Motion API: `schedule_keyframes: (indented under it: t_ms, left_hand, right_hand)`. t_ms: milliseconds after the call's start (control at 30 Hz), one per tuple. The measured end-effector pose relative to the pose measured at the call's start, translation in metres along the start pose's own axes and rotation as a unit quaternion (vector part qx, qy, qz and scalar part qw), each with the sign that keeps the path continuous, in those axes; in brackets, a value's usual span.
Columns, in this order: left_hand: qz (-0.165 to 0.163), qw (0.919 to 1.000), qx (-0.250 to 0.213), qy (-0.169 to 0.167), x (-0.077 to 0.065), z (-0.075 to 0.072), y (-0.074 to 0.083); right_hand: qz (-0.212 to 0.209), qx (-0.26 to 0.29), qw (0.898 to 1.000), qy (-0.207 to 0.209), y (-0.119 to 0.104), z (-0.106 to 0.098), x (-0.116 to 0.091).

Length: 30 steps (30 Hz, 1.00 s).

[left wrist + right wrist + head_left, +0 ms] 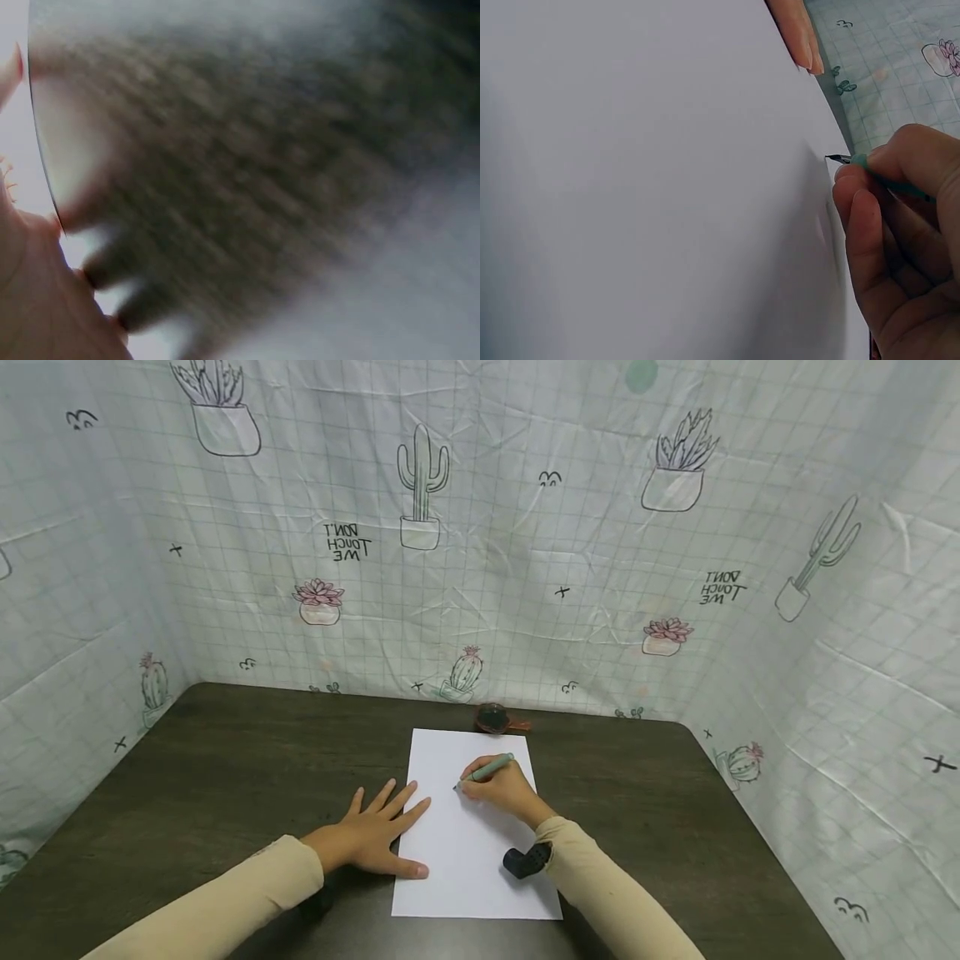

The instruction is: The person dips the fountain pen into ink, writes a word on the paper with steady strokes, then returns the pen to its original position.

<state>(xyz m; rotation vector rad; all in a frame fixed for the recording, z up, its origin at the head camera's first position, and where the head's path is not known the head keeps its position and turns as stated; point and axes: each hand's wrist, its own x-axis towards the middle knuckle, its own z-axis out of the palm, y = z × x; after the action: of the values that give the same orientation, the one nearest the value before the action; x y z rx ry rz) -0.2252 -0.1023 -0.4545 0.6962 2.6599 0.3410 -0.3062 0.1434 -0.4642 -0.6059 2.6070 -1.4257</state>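
A blank-looking white sheet of paper (457,881) lies upright on the dark table. My right hand (504,790) pinches a green fountain pen (491,767) over the sheet's upper middle. In the right wrist view the pen's metal nib (840,158) points at the paper and meets its surface or nearly so; I cannot tell which. With fingers spread, my left hand (369,838) rests at the sheet's left edge, thumb and some fingertips on the paper. The left wrist view is mostly blurred, with the palm (37,292) at its left side.
A small reddish-brown dish with a handle (492,718) and dark inside stands just behind the sheet. Dark wooden tabletop (285,760) extends on both sides. A white cloth with cactus drawings (495,568) hangs around the table. A black wrist device (525,862) is on the right wrist.
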Motion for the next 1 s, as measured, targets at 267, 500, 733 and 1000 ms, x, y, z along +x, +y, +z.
schedule_keyframes:
  t_ms: [267, 500, 733, 1000]
  left_hand:
    - [-0.008, 0.9999, 0.007, 0.005, -0.001, 0.0, 0.005]
    - [-0.007, 1.0, 0.003, 0.002, -0.001, 0.0, 0.005]
    - [-0.006, 1.0, 0.003, 0.004, -0.001, -0.001, 0.004]
    - [-0.006, 0.9999, 0.004, 0.01, -0.001, 0.0, 0.004]
  right_hand:
    - [-0.018, -0.032, 0.999, 0.002, 0.002, -0.003, -0.001]
    - [-0.012, -0.053, 0.998, 0.005, 0.002, -0.005, -0.002]
    - [-0.008, -0.043, 0.999, 0.007, 0.002, -0.013, -0.007]
    - [0.001, -0.023, 0.999, 0.023, 0.01, -0.021, -0.01]
